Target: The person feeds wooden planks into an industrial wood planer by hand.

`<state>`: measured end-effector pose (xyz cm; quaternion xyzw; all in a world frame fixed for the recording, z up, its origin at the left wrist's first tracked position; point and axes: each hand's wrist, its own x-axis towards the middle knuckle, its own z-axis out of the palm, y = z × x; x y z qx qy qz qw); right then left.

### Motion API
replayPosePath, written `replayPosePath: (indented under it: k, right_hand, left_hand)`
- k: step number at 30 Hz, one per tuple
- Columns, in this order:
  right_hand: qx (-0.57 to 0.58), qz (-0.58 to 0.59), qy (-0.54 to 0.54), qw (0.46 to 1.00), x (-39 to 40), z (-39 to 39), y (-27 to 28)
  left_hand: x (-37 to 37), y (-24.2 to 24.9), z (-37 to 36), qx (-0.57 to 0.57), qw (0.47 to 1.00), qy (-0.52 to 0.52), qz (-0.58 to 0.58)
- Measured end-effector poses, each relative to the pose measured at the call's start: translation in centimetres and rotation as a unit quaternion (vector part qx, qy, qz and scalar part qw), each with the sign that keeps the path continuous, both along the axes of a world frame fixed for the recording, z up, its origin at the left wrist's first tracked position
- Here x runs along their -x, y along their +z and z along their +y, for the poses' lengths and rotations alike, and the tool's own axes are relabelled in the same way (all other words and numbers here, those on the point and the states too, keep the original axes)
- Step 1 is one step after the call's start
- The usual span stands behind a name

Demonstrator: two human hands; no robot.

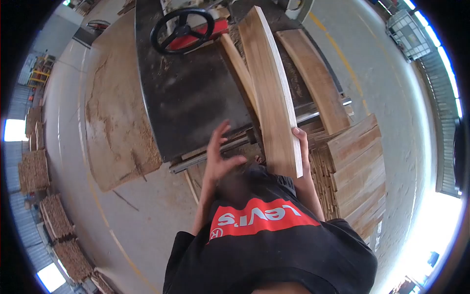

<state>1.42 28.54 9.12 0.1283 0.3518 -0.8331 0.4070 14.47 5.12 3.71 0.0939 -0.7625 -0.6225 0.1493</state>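
Observation:
A long wooden board (274,98) slants up and away from my body over the machine's right side, its pale edge facing right. My right hand (302,146) grips it near its lower end. The thumb shows on the pale edge, and the other fingers are hidden. To the left of the board, my left hand (220,154) is raised with fingers apart and nothing in it. Below that hand is the front edge of the dark machine table (196,93). A narrow wooden strip (239,68) lies on the table, partly behind the board.
A black handwheel (182,30) stands at the machine's far side. Another board (316,78) rests on the table's right. Stacked planks (360,171) stand at my right. A dusty wooden sheet (117,112) lies left of the machine. Several timber stacks (56,215) line the far left.

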Motion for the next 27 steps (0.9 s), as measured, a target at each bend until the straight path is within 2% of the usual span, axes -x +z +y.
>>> replayPosePath:
  k: [2, 3, 5, 6, 9, 10, 11, 13, 15, 16, 19, 20, 21, 23, 26, 27]
  right_hand:
    - [0.064, -0.041, 0.099, 0.992, -0.4, 0.0, -1.6]
    - [0.017, -0.006, 0.07, 0.997, -1.0, -1.2, -1.6]
    - [-0.005, -0.027, 0.077, 0.997, -2.5, -3.1, 0.0]
    - [0.03, -0.018, 0.109, 0.993, -2.7, -3.6, -1.5]
    - [0.024, -0.056, 0.148, 0.987, -3.3, -5.3, -3.7]
    - [0.062, 0.017, 0.189, 0.98, -2.7, -6.0, -5.0]
    - [0.084, 0.035, 0.212, 0.973, -2.5, -6.7, -7.6]
    - [0.054, 0.028, 0.215, 0.975, -2.8, -7.8, -6.3]
    - [-0.031, 0.029, 0.229, 0.972, -2.5, -8.3, -7.6]
    - [-0.074, 0.031, 0.233, 0.969, -2.1, -8.7, -8.5]
    - [-0.09, 0.043, 0.201, 0.974, -1.3, -9.5, -11.4]
    - [-0.113, 0.19, 0.158, 0.962, -1.4, -9.8, -14.1]
    - [-0.178, 0.294, 0.131, 0.93, -1.6, -9.7, -13.1]
    - [-0.301, 0.487, 0.069, 0.817, -2.1, -9.7, -9.1]
    - [-0.376, 0.657, 0.071, 0.65, -2.7, -9.2, -8.9]
    - [-0.399, 0.704, 0.065, 0.584, -2.9, -9.3, -8.9]
  left_hand:
    - [-1.3, 2.6, 2.4, -0.008, 0.997, -0.072, -0.007]
    - [-1.7, 4.1, 3.7, -0.015, 0.995, -0.095, -0.02]
    - [-2.5, 4.2, 5.5, 0.03, 0.995, -0.087, -0.022]
    - [-3.0, 4.3, 5.8, 0.052, 0.995, -0.085, -0.025]
    - [-4.3, 3.1, 5.3, 0.108, 0.992, -0.025, -0.053]
    - [-4.5, 2.2, 5.2, 0.127, 0.991, -0.004, -0.047]
    - [-4.7, 1.1, 5.2, 0.147, 0.988, 0.016, -0.04]
    - [-5.4, -0.4, 4.9, 0.154, 0.985, 0.047, -0.061]
    - [-6.0, -1.1, 4.4, 0.13, 0.982, 0.07, -0.115]
    - [-6.0, -1.0, 4.1, 0.173, 0.973, 0.082, -0.126]
    - [-5.4, -1.8, 3.6, 0.197, 0.968, 0.087, -0.127]
    - [-5.0, -2.2, 3.2, 0.201, 0.968, 0.087, -0.12]
    - [-4.9, -2.6, 2.9, 0.202, 0.969, 0.085, -0.116]
    - [-3.9, -3.6, 2.4, 0.248, 0.959, 0.085, -0.106]
    - [-2.1, -5.5, 1.6, 0.389, 0.915, 0.075, -0.071]
    - [-1.8, -6.2, 1.1, 0.391, 0.916, 0.066, -0.062]
